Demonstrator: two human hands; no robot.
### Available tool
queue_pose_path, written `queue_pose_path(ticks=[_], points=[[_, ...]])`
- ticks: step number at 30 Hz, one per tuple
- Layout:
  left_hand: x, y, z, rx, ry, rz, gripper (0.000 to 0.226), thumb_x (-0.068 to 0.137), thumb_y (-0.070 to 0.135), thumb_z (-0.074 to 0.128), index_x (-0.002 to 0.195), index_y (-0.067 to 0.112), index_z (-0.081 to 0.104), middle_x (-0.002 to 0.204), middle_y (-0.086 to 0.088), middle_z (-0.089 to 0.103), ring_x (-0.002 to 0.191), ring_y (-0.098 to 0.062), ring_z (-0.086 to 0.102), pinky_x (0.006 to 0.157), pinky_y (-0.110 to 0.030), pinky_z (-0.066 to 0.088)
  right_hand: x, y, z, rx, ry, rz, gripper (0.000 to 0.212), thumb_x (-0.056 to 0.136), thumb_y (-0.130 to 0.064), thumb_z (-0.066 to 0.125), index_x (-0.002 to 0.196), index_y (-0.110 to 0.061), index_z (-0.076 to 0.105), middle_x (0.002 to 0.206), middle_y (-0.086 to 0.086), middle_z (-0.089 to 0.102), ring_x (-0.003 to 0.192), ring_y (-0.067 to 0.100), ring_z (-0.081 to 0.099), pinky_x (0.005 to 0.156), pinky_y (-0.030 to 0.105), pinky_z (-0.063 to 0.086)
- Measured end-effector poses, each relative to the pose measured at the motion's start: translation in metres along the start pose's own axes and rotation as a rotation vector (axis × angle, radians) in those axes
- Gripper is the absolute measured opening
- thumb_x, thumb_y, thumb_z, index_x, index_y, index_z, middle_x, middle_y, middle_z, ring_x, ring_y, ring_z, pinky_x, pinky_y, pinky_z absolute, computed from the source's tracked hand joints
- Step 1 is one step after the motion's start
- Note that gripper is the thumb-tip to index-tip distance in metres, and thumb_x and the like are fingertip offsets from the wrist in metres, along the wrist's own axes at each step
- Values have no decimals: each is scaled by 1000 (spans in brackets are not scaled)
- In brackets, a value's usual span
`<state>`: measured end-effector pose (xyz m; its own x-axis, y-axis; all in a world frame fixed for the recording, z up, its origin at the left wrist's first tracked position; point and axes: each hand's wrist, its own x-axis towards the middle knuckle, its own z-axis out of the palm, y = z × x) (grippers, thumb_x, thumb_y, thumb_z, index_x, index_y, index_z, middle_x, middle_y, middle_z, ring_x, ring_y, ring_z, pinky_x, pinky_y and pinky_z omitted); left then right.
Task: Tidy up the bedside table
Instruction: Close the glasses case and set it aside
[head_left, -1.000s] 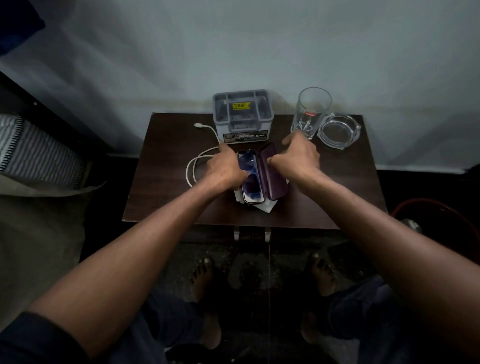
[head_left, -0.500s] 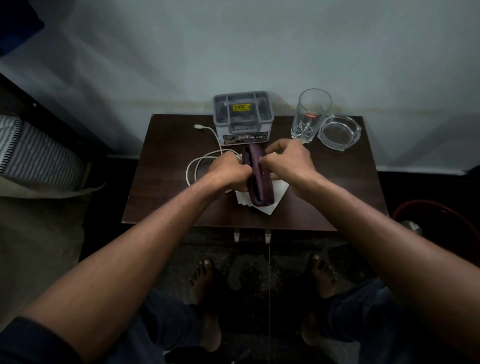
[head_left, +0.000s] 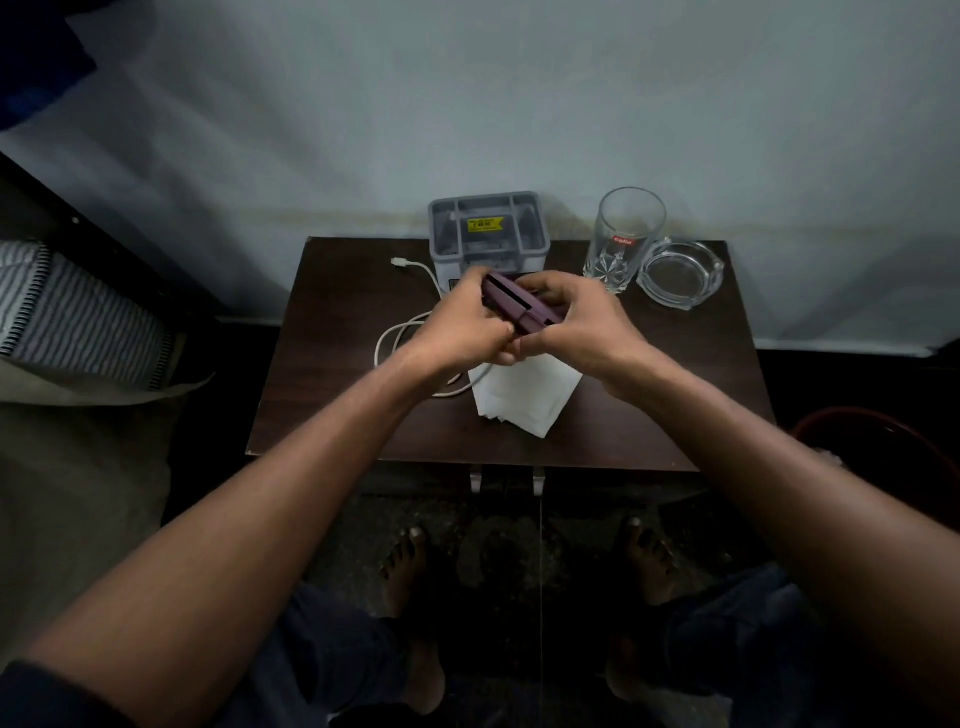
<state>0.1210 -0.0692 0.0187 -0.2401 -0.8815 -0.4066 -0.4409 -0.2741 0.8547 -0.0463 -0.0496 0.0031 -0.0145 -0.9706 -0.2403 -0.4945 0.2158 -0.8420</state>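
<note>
A closed purple case (head_left: 519, 306) is held above the dark wooden bedside table (head_left: 337, 395), in front of the grey organiser box (head_left: 485, 228). My left hand (head_left: 460, 332) grips its left side and my right hand (head_left: 576, 322) grips its right side. Under my hands a folded white paper (head_left: 524, 397) lies on the table. A white charging cable (head_left: 410, 332) curls at the table's left-middle, partly hidden by my left wrist.
An empty drinking glass (head_left: 623, 239) and a clear glass ashtray (head_left: 680, 273) stand at the back right. A striped pillow (head_left: 78, 317) lies on the bed at left. A dark red basin rim (head_left: 878, 421) shows at right. My bare feet are on the floor below.
The purple case was open on the paper with a blue item inside; my hands shut it, then lifted it off the paper toward the organiser box.
</note>
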Motion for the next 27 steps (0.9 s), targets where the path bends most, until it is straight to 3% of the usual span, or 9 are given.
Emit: queue_pose_path(ticks=[3,5,9,11,13,15,18,22,27], points=[[-8,0,-4,787,158,199,65,90,41,77,148,41,49,126,-1,74,112,-28,72,92,-45,58,-4,-2,-5,-220,-10,-69,61,64,-15,87,122,-32,79,95,-7,80,92,15,74,83,41,63],[-11,1,-4,1005,245,251,55,90,52,74,142,42,57,126,-1,74,116,-32,69,89,-44,53,-6,-3,-8,-339,-32,-127,46,72,-11,80,114,-29,82,86,-4,78,82,16,71,71,37,59],[-9,1,2,1058,283,376,38,95,42,72,132,34,68,121,-2,76,113,-32,70,83,-43,54,-12,3,-9,-473,-46,-189,28,80,-17,67,104,-26,78,79,-4,72,75,21,65,63,36,52],[-7,0,5,1021,249,400,36,95,37,73,130,31,70,119,-4,76,111,-33,71,83,-44,56,-14,6,-12,-519,-34,-176,29,83,-22,70,111,-26,73,92,-3,73,86,24,67,71,39,55],[-3,-2,11,959,192,407,37,92,32,76,128,27,71,118,-6,74,110,-34,70,85,-47,58,-17,8,-17,-516,-97,-147,47,86,-25,77,131,-24,63,116,0,70,104,23,66,87,42,56],[1,-1,20,897,152,427,43,87,24,80,129,25,71,116,-6,71,109,-34,69,87,-48,58,-20,11,-22,-385,-192,-32,64,87,-26,81,144,-21,51,127,2,63,111,22,64,91,40,56],[6,2,37,897,147,457,55,88,21,80,140,23,63,126,-9,71,117,-36,67,93,-50,57,-22,19,-31,-192,-140,222,55,89,-24,75,138,-22,51,120,7,64,104,27,66,76,46,58],[16,10,52,1001,203,401,58,92,31,78,144,21,56,131,-8,71,121,-38,68,93,-51,58,-17,31,-46,-589,60,345,69,89,-21,74,148,-12,38,146,19,49,140,41,41,107,55,45],[18,13,61,1047,144,267,41,94,35,77,133,28,69,136,-5,71,126,-32,66,87,-41,49,-19,44,-41,-765,88,324,78,88,-14,79,150,-6,31,151,24,41,139,45,44,101,60,48]])
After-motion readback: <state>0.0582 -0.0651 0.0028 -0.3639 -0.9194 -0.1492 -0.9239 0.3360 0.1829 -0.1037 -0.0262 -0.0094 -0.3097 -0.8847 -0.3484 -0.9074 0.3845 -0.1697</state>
